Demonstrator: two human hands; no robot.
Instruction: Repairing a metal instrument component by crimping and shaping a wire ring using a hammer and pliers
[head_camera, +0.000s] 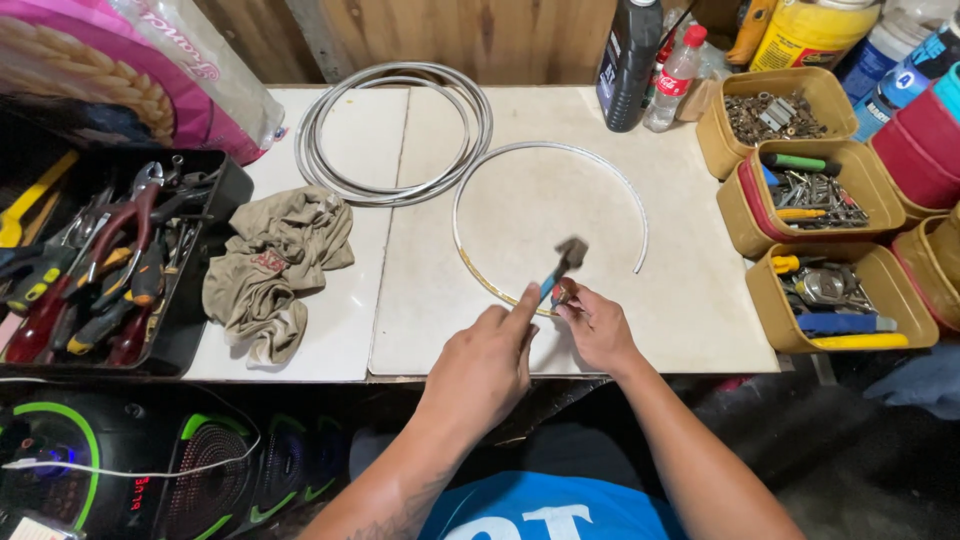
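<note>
Gripping a small hammer (562, 266) by its blue handle, the left hand (487, 362) has its fingers curled round the shaft, and the blurred head hangs just above the worktop (690, 300). The right hand (597, 325) sits just beside it, fingertips pinched on a small dark piece (564, 292) right at the near arc of the open metal ring (590, 160), which lies flat on the pale slab. Behind it, a coil (400, 130) of grey tubing straddles the seam between the two slabs. A crumpled khaki rag (275, 270) lies left of the ring, and a black tray (200, 300) of pliers and screwdrivers sits at the far left. Top left, a pink-and-white sack (130, 70) leans in. At the back stand a tall black bottle (628, 62) with a pale label and a clear bottle (673, 80) with a red cap and red label. On the right, tan tubs (860, 335) hold bolts and tools.
</note>
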